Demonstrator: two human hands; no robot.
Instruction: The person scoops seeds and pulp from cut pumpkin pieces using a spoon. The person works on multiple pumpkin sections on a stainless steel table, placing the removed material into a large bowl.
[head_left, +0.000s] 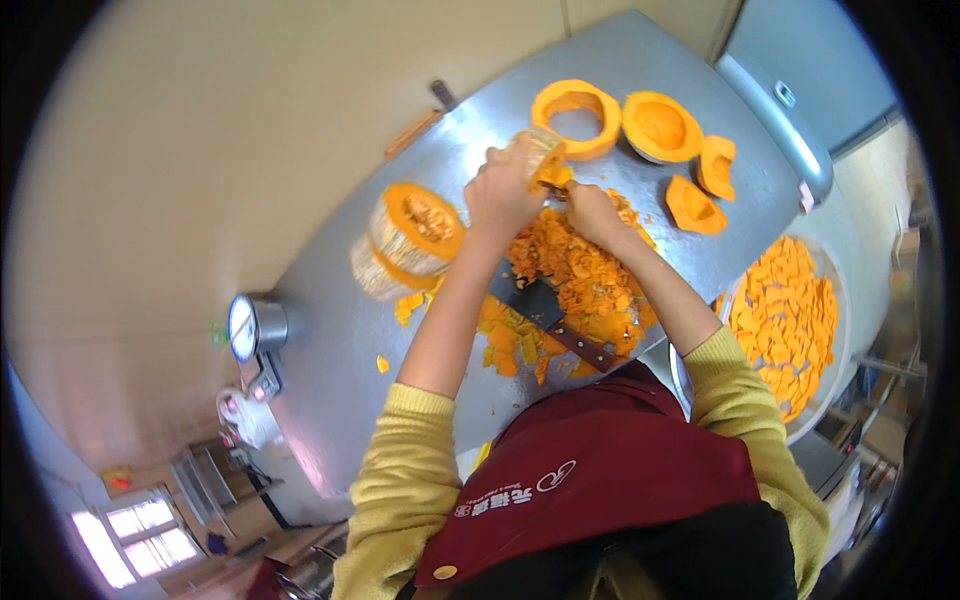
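My left hand [497, 195] is closed around a pumpkin piece [538, 152] with pale rind, its orange hollow turned toward my right hand. In my right hand [594, 212] is a small dark metal tool [552, 186], its tip inside that hollow; I cannot tell its exact kind. Below both hands spreads a heap of stringy pumpkin pulp [575, 262]. A cleaver [582, 345] lies partly under the scraps, its riveted brown handle toward me. To the left stands a seed-filled pumpkin section [432, 218], touching another cut section [378, 270].
Beyond my hands on the metal table [330, 350] sit a hollow pumpkin ring [605, 100], a scooped pumpkin half [662, 127] and two smaller pieces [697, 205]. A large round pan [843, 330] of pumpkin slices stands at right. At left is a metal pot [268, 325].
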